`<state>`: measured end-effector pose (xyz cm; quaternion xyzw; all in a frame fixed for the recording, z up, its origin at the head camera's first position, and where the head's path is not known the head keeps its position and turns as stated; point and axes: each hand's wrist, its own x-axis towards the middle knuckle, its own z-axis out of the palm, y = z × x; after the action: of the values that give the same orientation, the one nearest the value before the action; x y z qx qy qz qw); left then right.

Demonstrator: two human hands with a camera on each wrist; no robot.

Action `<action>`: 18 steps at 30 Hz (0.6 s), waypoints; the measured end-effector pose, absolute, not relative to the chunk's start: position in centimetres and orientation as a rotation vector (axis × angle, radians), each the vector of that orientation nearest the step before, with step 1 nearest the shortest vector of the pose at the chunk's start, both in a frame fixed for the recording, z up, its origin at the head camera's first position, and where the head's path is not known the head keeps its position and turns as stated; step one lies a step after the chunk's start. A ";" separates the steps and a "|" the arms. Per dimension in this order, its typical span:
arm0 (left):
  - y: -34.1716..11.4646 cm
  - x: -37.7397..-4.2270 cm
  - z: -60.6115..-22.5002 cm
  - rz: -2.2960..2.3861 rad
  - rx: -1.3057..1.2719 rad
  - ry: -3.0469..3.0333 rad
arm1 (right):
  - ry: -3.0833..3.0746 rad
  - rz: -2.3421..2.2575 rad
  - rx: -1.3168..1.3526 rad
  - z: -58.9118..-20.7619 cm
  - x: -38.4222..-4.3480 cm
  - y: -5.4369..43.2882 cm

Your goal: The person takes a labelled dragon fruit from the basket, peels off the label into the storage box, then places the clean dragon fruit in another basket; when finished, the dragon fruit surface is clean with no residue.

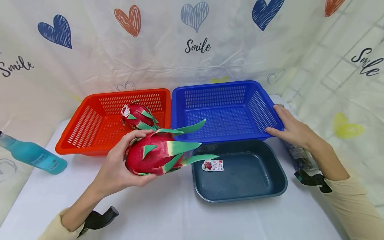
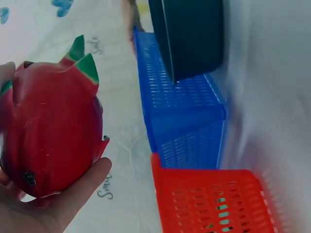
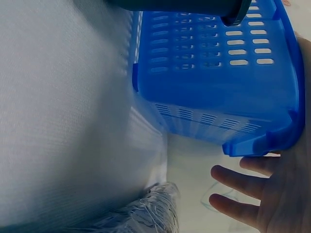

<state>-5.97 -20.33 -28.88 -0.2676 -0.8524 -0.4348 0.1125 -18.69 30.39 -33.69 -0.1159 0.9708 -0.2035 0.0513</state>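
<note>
In the head view, my left hand (image 1: pixel 120 163) holds a large red dragon fruit (image 1: pixel 150 151) with green-tipped scales, fingers over its top and thumb below. The left wrist view shows the same dragon fruit (image 2: pixel 53 131) against the left palm. A second dragon fruit (image 1: pixel 138 115), with a white sticker, lies in the red basket (image 1: pixel 87 128). On the blue basket's (image 1: pixel 213 137) right rim rests my right hand (image 1: pixel 292 128). Its fingers (image 3: pixel 238 182) stretch loosely outside the basket wall in the right wrist view.
A dark green basin (image 1: pixel 240 198) stands in front of the blue basket with a small fruit label (image 1: pixel 213 165) inside. At the left is a turquoise bottle (image 1: pixel 37 156). A clear plastic-wrapped item (image 1: pixel 301 158) lies by the right forearm. A heart-printed cloth (image 1: pixel 162 50) hangs behind.
</note>
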 end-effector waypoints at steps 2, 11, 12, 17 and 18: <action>-19.4 -7.1 -28.4 -1.278 -0.838 -2.512 | 2.951 -0.605 -0.340 -33.8 -18.7 30.4; -14.6 -12.8 -26.1 -1.173 -0.999 -2.615 | 2.965 -0.606 -0.339 -33.9 -18.6 30.5; -14.0 -13.6 -26.0 -1.170 -1.020 -2.614 | 2.965 -0.603 -0.338 -33.9 -18.6 30.5; -10.7 -18.3 -25.8 -1.158 -1.128 -2.606 | 2.967 -0.599 -0.332 -33.9 -18.6 30.5; -10.1 -19.3 -25.8 -1.145 -1.151 -2.617 | 2.962 -0.602 -0.327 -34.0 -18.6 30.4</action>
<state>-19.26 -10.06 -25.83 -0.3737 -0.8493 -0.3716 0.0307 -18.59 30.44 -33.97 -0.1075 0.9730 -0.1978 0.0509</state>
